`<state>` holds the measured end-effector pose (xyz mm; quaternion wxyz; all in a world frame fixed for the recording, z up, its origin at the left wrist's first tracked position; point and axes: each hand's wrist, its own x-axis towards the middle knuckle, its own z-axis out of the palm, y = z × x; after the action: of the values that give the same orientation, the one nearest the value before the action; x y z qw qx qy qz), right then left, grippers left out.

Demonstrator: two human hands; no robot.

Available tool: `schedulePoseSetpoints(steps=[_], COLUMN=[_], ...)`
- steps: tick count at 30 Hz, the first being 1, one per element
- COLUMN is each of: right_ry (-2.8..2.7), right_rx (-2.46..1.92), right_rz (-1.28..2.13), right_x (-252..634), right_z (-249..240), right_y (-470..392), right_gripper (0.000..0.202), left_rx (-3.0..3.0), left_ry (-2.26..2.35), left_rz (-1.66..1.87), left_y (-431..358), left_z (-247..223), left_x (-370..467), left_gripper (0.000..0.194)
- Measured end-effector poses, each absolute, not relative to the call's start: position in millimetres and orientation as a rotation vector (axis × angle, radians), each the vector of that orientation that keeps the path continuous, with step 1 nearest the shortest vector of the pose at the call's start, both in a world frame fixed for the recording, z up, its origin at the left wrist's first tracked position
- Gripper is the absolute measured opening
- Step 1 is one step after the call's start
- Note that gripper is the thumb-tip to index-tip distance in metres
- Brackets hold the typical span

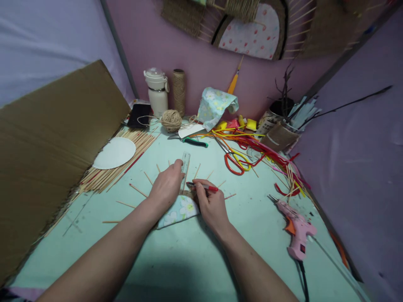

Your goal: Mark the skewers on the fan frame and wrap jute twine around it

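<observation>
A half-round piece covered in floral cloth [178,212] lies on the table, with thin wooden sticks [138,191] fanning out around its curved edge. My left hand [166,184] holds a clear ruler [186,161] upright along one of the sticks, above the piece. In my right hand [210,203] is a red pen [211,188], its dark tip pointing left close to the ruler. My hands and forearms cover parts of the piece and some sticks.
Cardboard [63,126] stands at left beside a stick pile [141,144] and white oval [116,153]. Behind are a twine ball [171,121], pliers [195,142] and a bottle [158,94]. Scissors [234,164], pipe cleaners [270,151] and a pink glue gun [297,230] lie right.
</observation>
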<state>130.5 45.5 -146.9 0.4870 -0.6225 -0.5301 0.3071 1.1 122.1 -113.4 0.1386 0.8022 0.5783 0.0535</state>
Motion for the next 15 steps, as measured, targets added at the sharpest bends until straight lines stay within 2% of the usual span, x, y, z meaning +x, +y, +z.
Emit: schedulePoseSetpoints(steps=[15], right_ry=[-1.265], right_rx=[-1.484], right_rz=[0.727], right_x=[131.9], right_z=[-147.4], right_y=[45.8], right_gripper=[0.03], left_rx=[2.297], left_ry=[1.653], left_rz=[0.229], left_y=[122.7], left_z=[-117.3], left_x=[0.0], left_gripper=[0.023])
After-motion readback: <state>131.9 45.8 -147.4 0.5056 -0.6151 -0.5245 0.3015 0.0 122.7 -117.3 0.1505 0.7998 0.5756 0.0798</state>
